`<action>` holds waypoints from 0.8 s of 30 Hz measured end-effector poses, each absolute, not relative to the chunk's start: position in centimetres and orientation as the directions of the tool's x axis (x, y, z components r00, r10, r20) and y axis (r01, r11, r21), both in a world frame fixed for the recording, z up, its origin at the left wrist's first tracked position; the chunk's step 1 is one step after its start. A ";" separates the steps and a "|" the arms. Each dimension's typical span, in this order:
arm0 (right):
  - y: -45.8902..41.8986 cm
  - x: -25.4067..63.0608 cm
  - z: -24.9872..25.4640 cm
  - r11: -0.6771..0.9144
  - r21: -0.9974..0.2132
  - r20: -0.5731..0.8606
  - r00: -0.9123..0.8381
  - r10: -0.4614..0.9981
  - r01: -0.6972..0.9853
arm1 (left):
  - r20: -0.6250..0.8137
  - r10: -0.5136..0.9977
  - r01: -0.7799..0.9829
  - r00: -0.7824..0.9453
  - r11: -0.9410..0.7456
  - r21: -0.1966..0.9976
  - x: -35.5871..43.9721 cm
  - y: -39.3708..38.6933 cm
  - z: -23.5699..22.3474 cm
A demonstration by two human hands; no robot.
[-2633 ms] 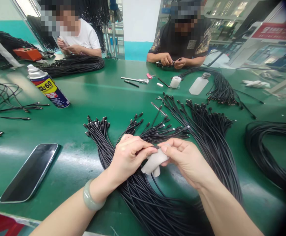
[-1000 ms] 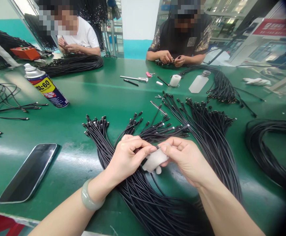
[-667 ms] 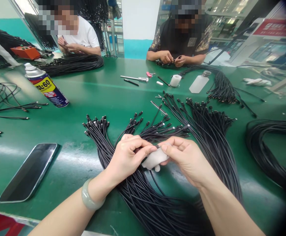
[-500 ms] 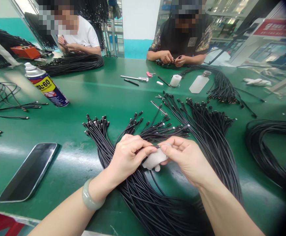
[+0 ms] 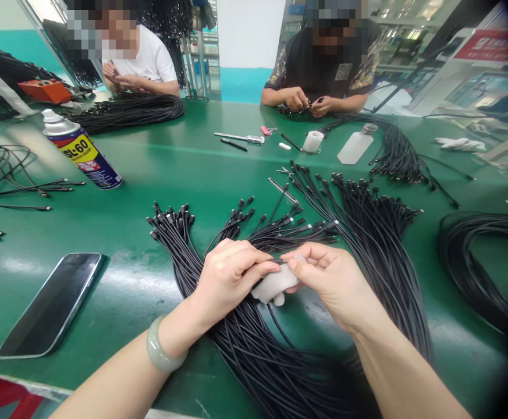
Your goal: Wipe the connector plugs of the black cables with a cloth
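My left hand (image 5: 227,278) and my right hand (image 5: 330,278) meet over a large fan of thin black cables (image 5: 306,244) spread on the green table (image 5: 162,169). The left thumb and forefinger pinch the metal plug end of one cable (image 5: 279,262). My right hand is closed on a small white cloth wad (image 5: 274,286) pressed against that plug. A pale jade bangle (image 5: 161,354) sits on my left wrist. The cables' plug ends point away from me.
A dark phone (image 5: 53,304) lies at the front left. A blue-and-yellow spray can (image 5: 81,152) lies farther left. Two people sit across the table handling cables. Small tools (image 5: 240,138), a white roll (image 5: 313,141) and a plastic bottle (image 5: 355,148) lie mid-table. More cable coils (image 5: 480,262) lie right.
Almost nothing has changed. Both hands stay pinched together on the plug and cloth, with only slight finger shifts.
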State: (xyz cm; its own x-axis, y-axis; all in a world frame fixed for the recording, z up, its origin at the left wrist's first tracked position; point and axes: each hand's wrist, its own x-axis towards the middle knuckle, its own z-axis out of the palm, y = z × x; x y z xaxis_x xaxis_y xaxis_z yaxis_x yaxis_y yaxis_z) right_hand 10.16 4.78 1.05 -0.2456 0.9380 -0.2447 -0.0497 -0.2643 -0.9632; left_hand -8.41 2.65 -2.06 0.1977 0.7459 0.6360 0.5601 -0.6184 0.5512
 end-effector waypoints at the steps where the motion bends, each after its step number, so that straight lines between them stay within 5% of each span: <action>1: 4.8 10.2 1.0 -0.262 -0.964 -0.243 -0.245 0.939 -0.048 | 0.634 0.748 0.564 0.195 -0.614 0.551 -8.4 2.6 -2.0; 24: 4.7 10.1 1.0 -0.269 -0.961 -0.249 -0.229 0.941 -0.059 | 0.699 0.679 0.610 0.226 -0.658 0.442 -8.4 2.8 -2.4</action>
State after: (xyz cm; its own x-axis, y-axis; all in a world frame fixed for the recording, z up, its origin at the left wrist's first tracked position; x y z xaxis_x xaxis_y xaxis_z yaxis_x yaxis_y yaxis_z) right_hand 10.12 4.68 1.03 -0.2288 0.9410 -0.2494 -0.0591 -0.2691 -0.9613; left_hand -8.40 2.77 -2.41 0.2259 0.6786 0.6989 0.6096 -0.6581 0.4419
